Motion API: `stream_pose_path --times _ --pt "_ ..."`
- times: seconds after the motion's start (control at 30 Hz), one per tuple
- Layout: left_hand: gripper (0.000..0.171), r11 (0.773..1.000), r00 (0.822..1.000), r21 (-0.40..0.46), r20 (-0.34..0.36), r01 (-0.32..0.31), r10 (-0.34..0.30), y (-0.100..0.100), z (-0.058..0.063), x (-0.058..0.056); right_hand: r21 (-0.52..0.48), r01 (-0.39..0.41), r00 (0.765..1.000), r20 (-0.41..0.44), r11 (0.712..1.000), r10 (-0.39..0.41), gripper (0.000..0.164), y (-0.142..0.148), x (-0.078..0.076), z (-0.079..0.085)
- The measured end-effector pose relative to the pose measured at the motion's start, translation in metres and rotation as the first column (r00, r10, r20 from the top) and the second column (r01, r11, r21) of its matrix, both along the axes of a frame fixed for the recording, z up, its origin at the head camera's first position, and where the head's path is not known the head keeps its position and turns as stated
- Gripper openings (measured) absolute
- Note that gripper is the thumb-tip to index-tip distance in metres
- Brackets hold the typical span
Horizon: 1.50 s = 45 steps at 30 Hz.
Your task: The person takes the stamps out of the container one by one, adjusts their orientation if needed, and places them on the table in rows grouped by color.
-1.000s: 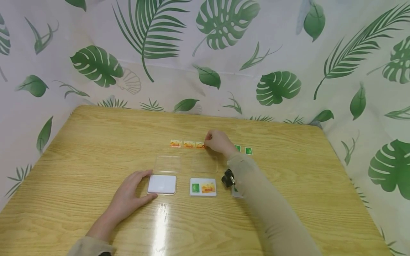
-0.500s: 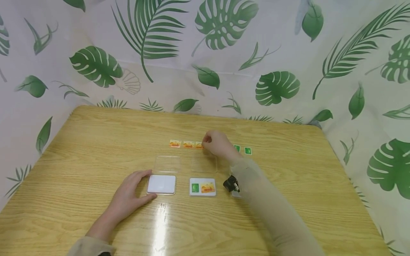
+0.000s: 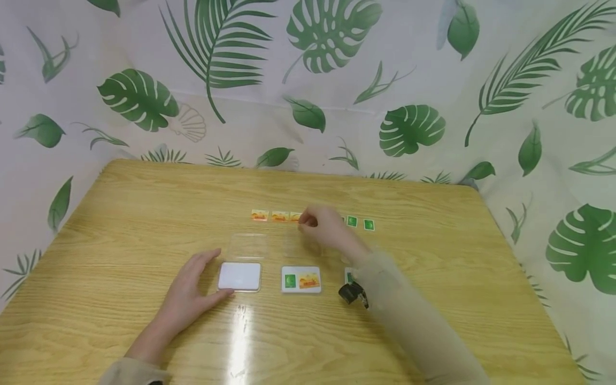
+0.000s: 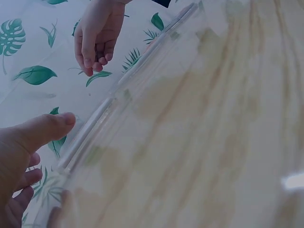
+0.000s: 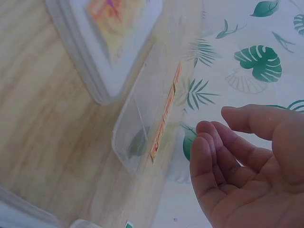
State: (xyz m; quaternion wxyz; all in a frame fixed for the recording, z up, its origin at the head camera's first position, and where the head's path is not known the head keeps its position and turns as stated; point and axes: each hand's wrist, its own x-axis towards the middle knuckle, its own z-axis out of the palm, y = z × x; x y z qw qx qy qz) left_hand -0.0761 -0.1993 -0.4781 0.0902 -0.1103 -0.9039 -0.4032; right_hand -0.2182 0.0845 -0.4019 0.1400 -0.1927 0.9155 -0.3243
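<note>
The L hand [image 3: 190, 291] is set at the left edge of a white case [image 3: 239, 276] on the tabletop [image 3: 144, 214], w/ fingers spread & nothing gripped; thumb contact can't be told. The R hand [image 3: 328, 227] is held by 3 orange stickers [image 3: 280, 216], the 3rd partly covered, w/ fingers loosely bent, thumb apart & nothing seen gripped. Green stickers [image 3: 369, 224] are laid out on its right. 2 clear lids [image 3: 247, 246] are placed behind the cases. A stickered case [image 3: 297, 290] is seen mid-tabletop; a 3rd case [image 3: 348, 270] is partly hidden.
</note>
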Motion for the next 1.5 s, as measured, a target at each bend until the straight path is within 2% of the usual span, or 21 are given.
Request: stream_pose_path --times 0.2,0.47,0.73,0.9,1.07,1.3,1.5 --pt "0.081 1.0 1.0 0.012 -0.018 0.007 -0.007 0.01 0.005 -0.001 0.002 -0.038 0.999 -0.01 0.999 0.038 0.014 0.004 0.015 -0.003" --pt "0.08 0.998 0.999 0.034 -0.024 0.044 -0.043 0.034 0.006 -0.004 -0.007 -0.064 0.998 -0.019 0.998 0.063 0.01 0.008 0.031 -0.005" --pt "0.078 0.993 0.995 0.066 0.005 0.098 -0.098 0.058 0.006 -0.006 -0.012 -0.088 0.996 -0.013 0.996 0.087 0.012 0.014 0.046 -0.008" --pt "0.076 0.99 0.991 0.073 0.051 0.118 -0.122 0.071 0.006 -0.005 -0.036 -0.124 0.992 -0.025 0.992 0.123 0.011 0.015 0.053 -0.013" --pt "0.075 0.992 0.991 0.05 0.068 0.114 -0.117 0.081 0.006 -0.006 -0.028 -0.139 0.99 -0.009 0.99 0.139 0.007 0.011 0.058 -0.017" --pt "0.072 0.994 0.993 0.005 0.042 0.109 -0.109 0.09 0.005 -0.011 0.019 -0.161 0.987 -0.001 0.987 0.161 0.006 0.007 0.061 -0.022" --pt "0.07 0.994 0.994 -0.023 0.019 0.104 -0.104 0.095 0.005 -0.013 0.059 -0.181 0.983 0.009 0.982 0.181 0.011 0.003 0.061 -0.022"
